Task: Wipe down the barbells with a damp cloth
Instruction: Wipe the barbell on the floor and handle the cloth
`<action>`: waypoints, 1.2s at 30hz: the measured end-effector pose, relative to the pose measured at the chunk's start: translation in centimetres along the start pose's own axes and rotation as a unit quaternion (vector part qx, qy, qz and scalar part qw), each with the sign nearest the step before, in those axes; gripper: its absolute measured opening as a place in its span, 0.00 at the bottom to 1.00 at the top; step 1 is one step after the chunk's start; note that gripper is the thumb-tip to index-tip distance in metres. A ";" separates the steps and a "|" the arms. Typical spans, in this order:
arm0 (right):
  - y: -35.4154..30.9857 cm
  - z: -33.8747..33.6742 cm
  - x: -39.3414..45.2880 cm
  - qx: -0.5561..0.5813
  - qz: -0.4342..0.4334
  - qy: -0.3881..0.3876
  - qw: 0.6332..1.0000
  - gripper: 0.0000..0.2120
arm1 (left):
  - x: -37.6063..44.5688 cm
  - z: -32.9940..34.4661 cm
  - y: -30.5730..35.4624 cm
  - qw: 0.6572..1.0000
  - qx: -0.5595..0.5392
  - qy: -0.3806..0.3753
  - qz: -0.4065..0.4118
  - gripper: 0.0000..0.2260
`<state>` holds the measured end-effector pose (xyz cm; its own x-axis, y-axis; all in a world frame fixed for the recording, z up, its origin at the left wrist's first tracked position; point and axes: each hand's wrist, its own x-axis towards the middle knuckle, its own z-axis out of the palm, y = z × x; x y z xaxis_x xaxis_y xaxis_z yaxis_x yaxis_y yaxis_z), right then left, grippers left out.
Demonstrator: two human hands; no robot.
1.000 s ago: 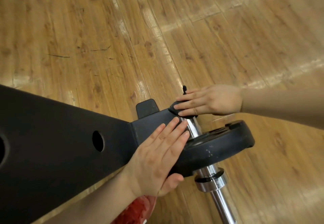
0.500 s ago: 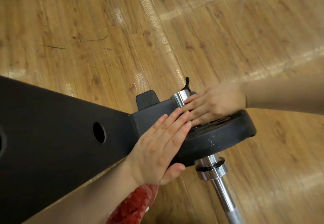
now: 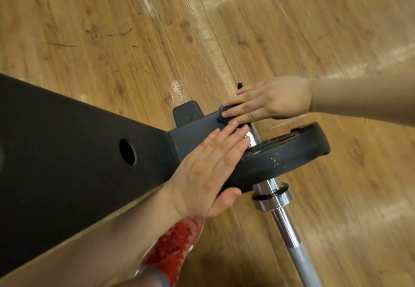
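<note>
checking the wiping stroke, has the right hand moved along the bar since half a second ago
Yes. The right hand has slid up the bar, away from the black plate it lay against, to the bar's end.

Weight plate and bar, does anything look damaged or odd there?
The weight plate has small white chips on its black rim. Oddly for a wiping job, no cloth shows: left hand and right hand are bare.

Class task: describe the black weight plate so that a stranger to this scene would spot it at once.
Find the big black steel frame on the wooden floor. At its right tip a chrome barbell passes through the weight plate: the only round, thick black disc, scuffed white on its rim.
</note>
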<state>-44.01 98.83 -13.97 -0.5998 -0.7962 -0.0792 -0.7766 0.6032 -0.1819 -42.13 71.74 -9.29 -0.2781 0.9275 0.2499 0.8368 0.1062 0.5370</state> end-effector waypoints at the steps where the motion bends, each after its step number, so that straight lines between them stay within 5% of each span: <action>1: -0.4 0.6 -0.3 0.016 0.013 -0.009 1.000 0.23 | 0.0 0.0 0.0 1.000 0.002 -0.003 0.001 0.29; 7: -1.3 -0.8 -1.2 0.007 0.024 0.002 1.000 0.23 | -0.1 -0.1 0.0 1.000 0.021 -0.005 0.013 0.30; 14: -1.6 -1.8 0.1 -0.043 -0.154 0.030 0.987 0.23 | -0.2 0.0 0.0 1.000 0.026 -0.003 0.012 0.30; 23: -2.0 -0.8 -0.6 -0.045 -0.059 0.061 0.995 0.19 | -0.2 0.1 0.0 1.000 0.030 0.000 0.009 0.29; 29: -2.2 -1.9 -3.5 0.006 0.191 0.126 0.973 0.29 | -0.6 -0.5 0.3 0.998 0.059 -0.023 -0.003 0.28; 36: -9.7 -3.4 -8.2 -0.023 0.509 0.227 0.830 0.29 | 3.0 -0.8 2.9 0.993 0.110 -0.030 0.020 0.25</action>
<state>-32.23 99.65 -8.18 -0.9523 0.2213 0.2103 0.1773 0.9617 -0.2091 -40.87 74.59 -6.33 -0.2191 0.9517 0.2151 0.9316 0.1385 0.3360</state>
